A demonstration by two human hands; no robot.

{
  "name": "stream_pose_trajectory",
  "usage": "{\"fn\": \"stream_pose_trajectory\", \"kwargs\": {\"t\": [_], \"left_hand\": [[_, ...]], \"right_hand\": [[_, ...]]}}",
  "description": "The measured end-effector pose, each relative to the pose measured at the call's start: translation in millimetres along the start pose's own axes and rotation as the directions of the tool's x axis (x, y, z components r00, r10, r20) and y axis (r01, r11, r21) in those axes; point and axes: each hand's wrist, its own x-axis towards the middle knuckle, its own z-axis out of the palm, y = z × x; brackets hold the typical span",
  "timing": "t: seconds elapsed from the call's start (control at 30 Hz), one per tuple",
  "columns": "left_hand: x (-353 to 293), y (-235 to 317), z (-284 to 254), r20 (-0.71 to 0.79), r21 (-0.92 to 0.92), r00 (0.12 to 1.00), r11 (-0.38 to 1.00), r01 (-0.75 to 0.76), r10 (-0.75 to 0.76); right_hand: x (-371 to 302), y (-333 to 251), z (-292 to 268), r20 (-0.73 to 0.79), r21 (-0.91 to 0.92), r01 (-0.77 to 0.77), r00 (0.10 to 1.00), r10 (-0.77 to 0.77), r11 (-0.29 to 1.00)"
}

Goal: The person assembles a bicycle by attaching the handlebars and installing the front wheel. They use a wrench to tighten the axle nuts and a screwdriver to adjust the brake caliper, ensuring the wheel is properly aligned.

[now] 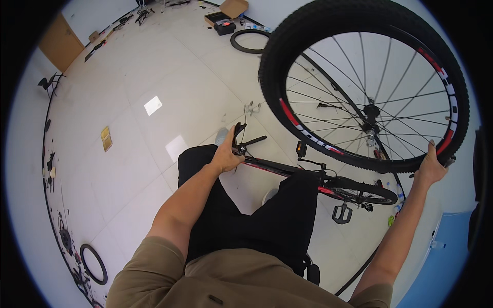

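Observation:
A bicycle wheel (371, 111) with a knobby black tyre and a red, white and black rim is held up at the right. My right hand (431, 167) is closed round its lower right edge, thumb on the rim. Between my knees is a bicycle (269, 165) with a black and red frame. My left hand (226, 155) grips its front end, beside a black bar (254, 140); exactly which part sits in the fingers is hidden. The bicycle's rear wheel (387, 195) lies to the right, near a crank with a pedal (341, 213). Another pedal (301, 149) is below the raised wheel.
A loose tyre (234, 42) lies on the far floor near a black case (224, 27) and an open cardboard box (234, 7). Another tyre (106, 269) rests at the lower left. A yellow packet (106, 138) is on the tiles. Bicycle parts (64, 238) line the left wall.

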Motion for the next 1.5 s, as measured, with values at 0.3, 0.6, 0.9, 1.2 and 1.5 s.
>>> {"fn": "stream_pose_trajectory", "kwargs": {"t": [0.3, 0.6, 0.9, 1.2, 1.5], "left_hand": [[-0.8, 9.8, -23.5, 0.011, 0.153, 0.997, 0.985, -0.081, 0.081], [3.6, -12.2, -15.8, 0.017, 0.097, 0.999, 0.995, 0.038, -0.040], [10.9, -43.6, 37.0, -0.264, -0.026, 0.889, 0.924, 0.382, -0.375], [13.9, -12.9, 49.5, -0.345, -0.057, 0.875, 0.938, 0.343, -0.341], [23.8, -11.9, 64.2, -0.349, -0.144, 0.865, 0.933, 0.331, -0.361]], "right_hand": [[-59.2, -77.2, 31.1, -0.002, 0.113, -0.042, 0.999, 0.043, 0.993], [-150.3, -107.3, 61.2, 0.075, 0.025, -0.188, 0.980, 0.186, 0.982], [-209.2, -74.8, 93.4, 0.158, 0.070, -0.251, 0.958, 0.238, 0.965], [-252.4, -46.4, 113.6, 0.176, -0.068, -0.342, 0.921, 0.348, 0.937], [-272.4, -20.3, 124.9, 0.210, 0.064, -0.391, 0.905, 0.370, 0.918]]}}
